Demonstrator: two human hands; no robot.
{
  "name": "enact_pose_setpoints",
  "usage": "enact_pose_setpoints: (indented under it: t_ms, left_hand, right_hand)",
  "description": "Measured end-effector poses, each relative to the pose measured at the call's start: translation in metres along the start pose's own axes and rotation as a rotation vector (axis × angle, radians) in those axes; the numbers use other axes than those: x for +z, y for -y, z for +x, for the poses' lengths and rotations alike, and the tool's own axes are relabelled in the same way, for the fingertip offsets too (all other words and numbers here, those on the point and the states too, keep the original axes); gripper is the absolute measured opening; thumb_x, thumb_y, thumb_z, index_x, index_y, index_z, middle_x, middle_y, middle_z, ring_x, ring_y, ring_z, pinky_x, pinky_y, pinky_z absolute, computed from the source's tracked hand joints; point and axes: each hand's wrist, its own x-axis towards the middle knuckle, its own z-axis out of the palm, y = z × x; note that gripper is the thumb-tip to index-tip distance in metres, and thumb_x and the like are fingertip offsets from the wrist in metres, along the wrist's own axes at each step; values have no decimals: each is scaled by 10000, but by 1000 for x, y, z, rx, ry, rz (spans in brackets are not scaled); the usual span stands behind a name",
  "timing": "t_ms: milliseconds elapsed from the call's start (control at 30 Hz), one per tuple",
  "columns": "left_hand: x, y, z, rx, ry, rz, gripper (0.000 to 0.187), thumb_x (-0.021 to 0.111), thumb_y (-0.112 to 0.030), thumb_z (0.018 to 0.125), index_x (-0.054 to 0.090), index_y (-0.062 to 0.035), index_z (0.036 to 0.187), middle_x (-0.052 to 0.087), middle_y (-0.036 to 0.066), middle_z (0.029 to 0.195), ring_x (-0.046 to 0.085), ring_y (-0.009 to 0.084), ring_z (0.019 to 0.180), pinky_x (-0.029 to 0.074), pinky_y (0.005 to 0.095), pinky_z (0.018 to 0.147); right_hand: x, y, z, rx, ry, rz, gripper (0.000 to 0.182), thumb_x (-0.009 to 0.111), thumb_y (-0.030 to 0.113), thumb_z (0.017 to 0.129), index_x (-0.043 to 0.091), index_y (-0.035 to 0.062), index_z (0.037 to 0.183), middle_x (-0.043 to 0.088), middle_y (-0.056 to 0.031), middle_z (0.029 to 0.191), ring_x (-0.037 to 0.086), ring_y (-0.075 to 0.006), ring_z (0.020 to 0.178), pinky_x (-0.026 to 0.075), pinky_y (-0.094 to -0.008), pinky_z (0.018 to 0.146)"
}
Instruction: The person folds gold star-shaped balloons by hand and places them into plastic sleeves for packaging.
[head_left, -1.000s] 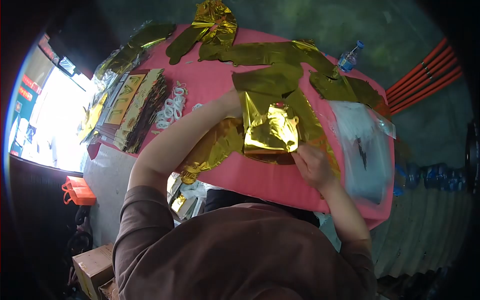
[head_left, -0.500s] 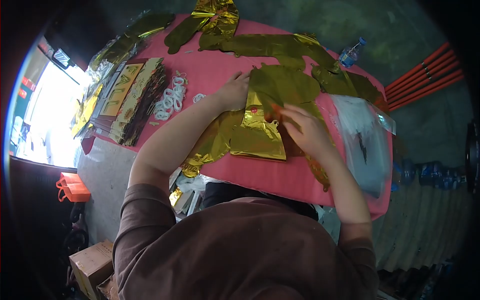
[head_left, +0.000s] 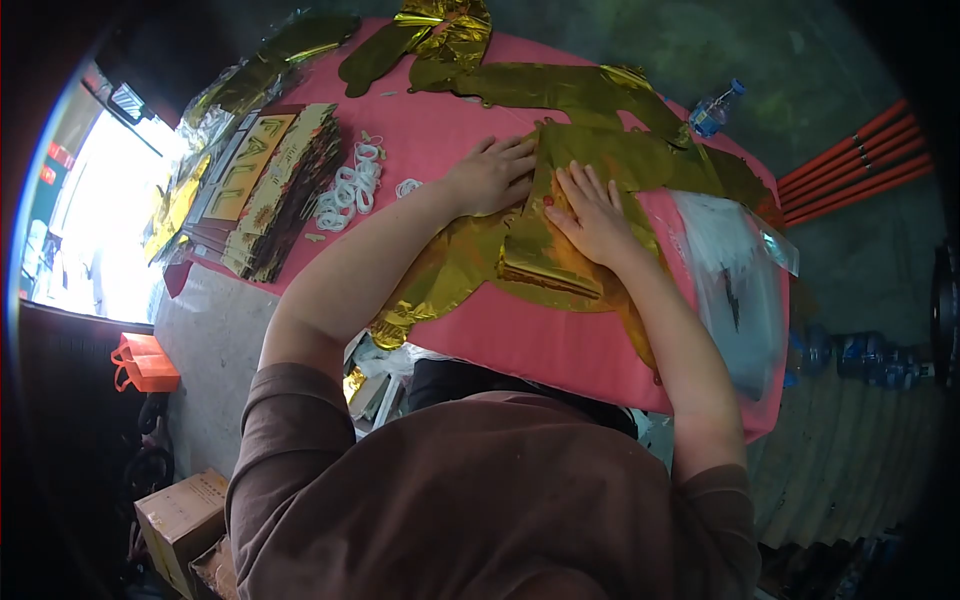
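Observation:
A gold foil balloon [head_left: 530,240], partly folded over itself, lies on the pink-covered table [head_left: 500,335] in front of me. My left hand [head_left: 490,178] rests flat at the foil's upper left edge, fingers stretched out. On top of the folded part lies my right hand [head_left: 592,218], palm down with its fingers spread. A small red spot shows on the foil beside the right thumb. More gold foil balloons [head_left: 540,85] are spread along the far side of the table.
White ribbon coils [head_left: 350,190] and a stack of printed "FALL" packets [head_left: 255,180] lie to the left. On the right are clear plastic bags [head_left: 735,290] and a water bottle [head_left: 712,110]. Red poles [head_left: 850,160] stand beyond; an orange bag [head_left: 147,362] is at lower left.
My right hand has moved up and now presses flat on the foil. The near flap has been folded upward, and my left hand has shifted slightly right with fingers more visible.

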Motion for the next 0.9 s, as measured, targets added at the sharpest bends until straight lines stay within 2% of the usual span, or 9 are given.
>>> enact_pose_setpoints:
  t_ms: [133, 267, 367, 567, 667, 733, 767, 833, 900]
  left_hand:
    - [6, 8, 3, -135, -28, -257, 494, 479, -255, 913, 368, -83, 1363, 401, 201, 1368, 330, 316, 1311, 244, 469, 1072]
    - [3, 1, 2, -87, -64, -165, 469, 479, -262, 913, 410, -88, 1342, 404, 204, 1362, 345, 313, 1300, 249, 462, 1069]
    - [-3, -1, 1, -73, 39, -90, 439, 485, -280, 908, 471, -76, 1296, 408, 196, 1360, 360, 312, 1288, 250, 457, 1068]
    - [10, 8, 1, -26, -68, -45, 418, 520, -343, 876, 539, -120, 1230, 440, 159, 1338, 396, 300, 1254, 283, 451, 1046]
    - [9, 8, 3, -39, -49, -29, 423, 530, -344, 868, 544, -116, 1225, 436, 160, 1344, 389, 296, 1262, 276, 436, 1054]
    - [9, 8, 3, -27, -34, -30, 424, 508, -309, 888, 525, -87, 1248, 423, 190, 1351, 375, 314, 1277, 267, 455, 1059]
    - [8, 8, 2, -30, -30, -34, 424, 508, -309, 888, 525, -87, 1248, 423, 190, 1351, 375, 314, 1277, 267, 455, 1059]
    - [7, 7, 2, -28, -38, -22, 422, 502, -306, 893, 522, -88, 1254, 426, 187, 1350, 379, 317, 1273, 266, 455, 1060]
    - [6, 7, 2, -30, -28, -25, 422, 501, -305, 894, 521, -90, 1257, 426, 185, 1349, 380, 318, 1272, 265, 457, 1060]
  right_hand:
    - [-2, 3, -3, -30, 25, 33, 726, 393, 565, 895, 249, 103, 1436, 174, -140, 1506, 112, -279, 1404, 65, -501, 1117]
    - [-2, 7, -5, -36, 31, 21, 738, 405, 565, 890, 239, 99, 1438, 174, -141, 1505, 116, -282, 1403, 60, -503, 1116]
    - [-6, 8, -9, -35, 57, 5, 731, 427, 549, 890, 230, 120, 1448, 176, -135, 1508, 114, -262, 1407, 47, -474, 1122]
    - [-21, 28, -50, -253, 45, 183, 630, 591, 416, 843, 388, 87, 1342, 287, -140, 1465, 196, -285, 1386, 93, -487, 1118]
    - [-39, 41, -76, -380, 177, 305, 542, 676, 301, 798, 479, 72, 1249, 324, -142, 1446, 255, -284, 1368, 203, -471, 1098]
    - [-57, 50, -92, -385, 444, 681, 454, 724, 182, 755, 559, 56, 1159, 421, -159, 1381, 370, -272, 1312, 323, -425, 1045]
    - [-70, 53, -93, -383, 449, 686, 454, 724, 182, 755, 559, 56, 1159, 421, -159, 1381, 370, -272, 1312, 323, -425, 1045]
    - [-95, 55, -96, -564, 718, 1011, 355, 728, 99, 738, 610, 24, 1064, 508, -176, 1298, 475, -265, 1227, 402, -376, 980]
    - [-102, 46, -97, -456, 783, 1178, 349, 717, 96, 750, 609, 13, 1072, 533, -174, 1268, 501, -268, 1195, 403, -378, 978]
